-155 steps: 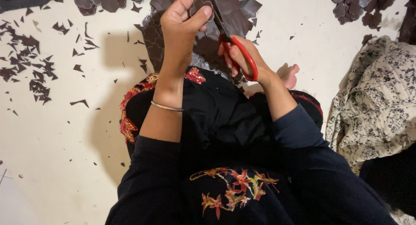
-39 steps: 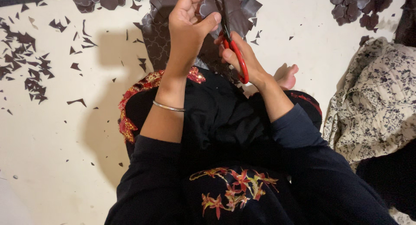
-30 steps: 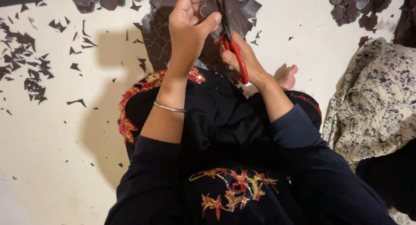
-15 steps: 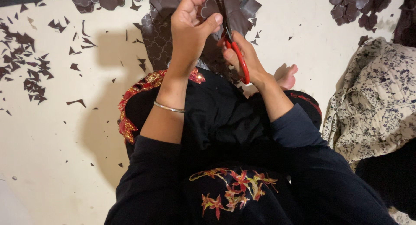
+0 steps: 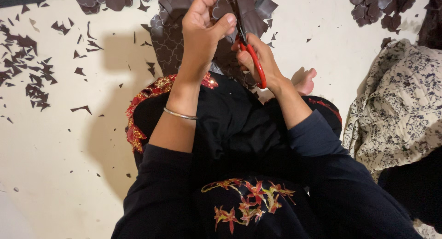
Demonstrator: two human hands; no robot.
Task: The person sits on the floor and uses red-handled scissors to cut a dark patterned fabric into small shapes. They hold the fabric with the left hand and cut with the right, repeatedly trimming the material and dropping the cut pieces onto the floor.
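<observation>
While little has shifted, left hand (image 5: 202,32) pinches brown cutout (image 5: 221,8); right hand (image 5: 258,59) grips red scissors (image 5: 252,59).

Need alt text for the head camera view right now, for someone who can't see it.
Seated on a pale floor, a person's left hand pinches a dark scalloped piece while the right hand works red-handled scissors on it. Dark offcuts lie scattered left; floral cloth lies right.

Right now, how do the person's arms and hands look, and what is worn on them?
Both arms wear dark navy sleeves, pushed up off the forearms. The left hand has a thin silver bangle around its wrist. The right hand is bare, with no ring or glove visible.
</observation>
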